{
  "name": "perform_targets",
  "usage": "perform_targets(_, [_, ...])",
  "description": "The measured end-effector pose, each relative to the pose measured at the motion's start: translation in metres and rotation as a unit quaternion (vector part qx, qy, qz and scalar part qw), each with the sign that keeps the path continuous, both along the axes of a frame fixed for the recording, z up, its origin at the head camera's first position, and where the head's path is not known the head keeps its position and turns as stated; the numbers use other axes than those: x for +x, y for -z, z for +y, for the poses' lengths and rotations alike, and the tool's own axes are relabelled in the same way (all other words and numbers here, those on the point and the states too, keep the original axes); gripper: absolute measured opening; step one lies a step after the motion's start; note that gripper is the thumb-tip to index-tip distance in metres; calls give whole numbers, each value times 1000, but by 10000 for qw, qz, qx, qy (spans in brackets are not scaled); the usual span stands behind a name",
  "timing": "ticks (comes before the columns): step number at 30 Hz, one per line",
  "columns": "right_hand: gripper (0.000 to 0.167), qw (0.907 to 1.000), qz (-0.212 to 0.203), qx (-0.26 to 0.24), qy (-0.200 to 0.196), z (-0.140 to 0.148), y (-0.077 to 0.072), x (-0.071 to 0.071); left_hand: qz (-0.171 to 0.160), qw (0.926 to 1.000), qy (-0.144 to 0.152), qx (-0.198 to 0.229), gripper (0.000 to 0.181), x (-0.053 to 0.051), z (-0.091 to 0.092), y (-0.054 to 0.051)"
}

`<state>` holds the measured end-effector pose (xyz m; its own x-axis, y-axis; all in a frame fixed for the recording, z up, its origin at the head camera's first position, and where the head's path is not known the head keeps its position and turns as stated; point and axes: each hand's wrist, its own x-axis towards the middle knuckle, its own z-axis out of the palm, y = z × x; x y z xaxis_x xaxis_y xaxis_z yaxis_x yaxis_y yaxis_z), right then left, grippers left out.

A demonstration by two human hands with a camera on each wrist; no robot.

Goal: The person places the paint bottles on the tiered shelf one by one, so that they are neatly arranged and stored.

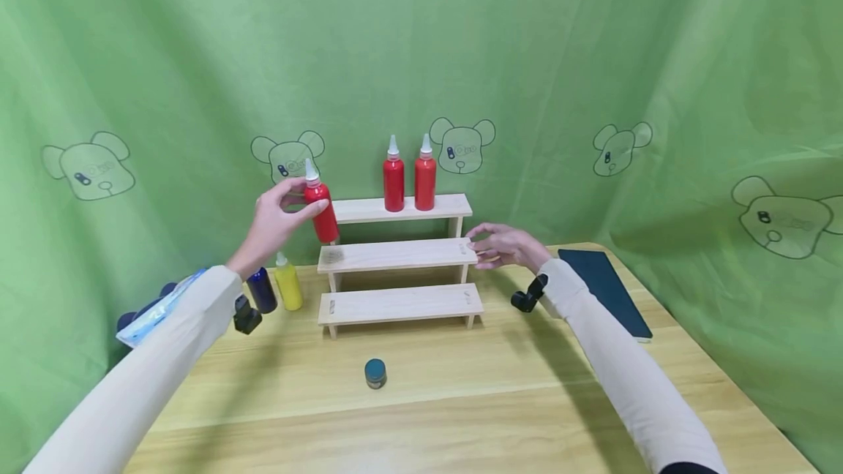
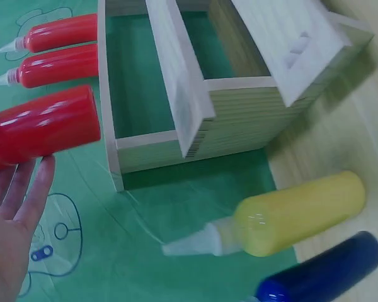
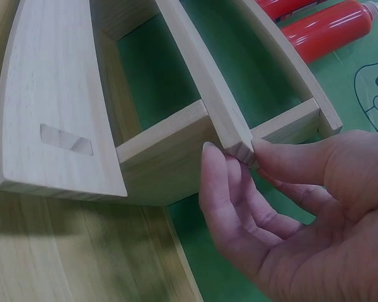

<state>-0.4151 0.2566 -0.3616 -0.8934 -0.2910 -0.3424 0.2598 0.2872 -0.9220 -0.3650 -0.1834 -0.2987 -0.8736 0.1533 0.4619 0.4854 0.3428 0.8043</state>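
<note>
My left hand [image 1: 273, 214] holds a red squeeze bottle [image 1: 321, 212] with a white pointed cap, thumb on one side and fingers on the other. The bottle tilts slightly at the left end of the top tier of a three-tier wooden stand [image 1: 388, 254]. In the left wrist view the held bottle [image 2: 47, 126] has its base close to the top board's edge; I cannot tell if they touch. Two more red bottles [image 1: 393, 183] stand upright on that tier. My right hand [image 3: 290, 207] pinches the right end of the middle board [image 3: 208, 82] between thumb and fingers.
Left of the stand are a yellow bottle [image 1: 288, 284] and a dark blue bottle [image 1: 262, 291], with a light-blue package [image 1: 161, 309] beyond. A small jar with a teal lid [image 1: 375, 373] sits in front. At right lies a dark flat panel [image 1: 602, 291]. Green curtain [image 1: 421, 42] surrounds the table.
</note>
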Motion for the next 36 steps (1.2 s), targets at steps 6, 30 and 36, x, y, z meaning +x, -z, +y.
perform_targets(6, [48, 9998, 91, 167, -94, 0, -2, 1, 18, 9999, 76, -83, 54, -15, 15, -11])
perform_targets(30, [50, 9992, 152, 327, -163, 0, -4, 2, 161, 9972, 191, -701, 54, -63, 69, -15])
perform_targets(36, [49, 9989, 227, 408, -91, -2, -4, 3, 285, 9958, 208, -849, 53, -63, 73, -16])
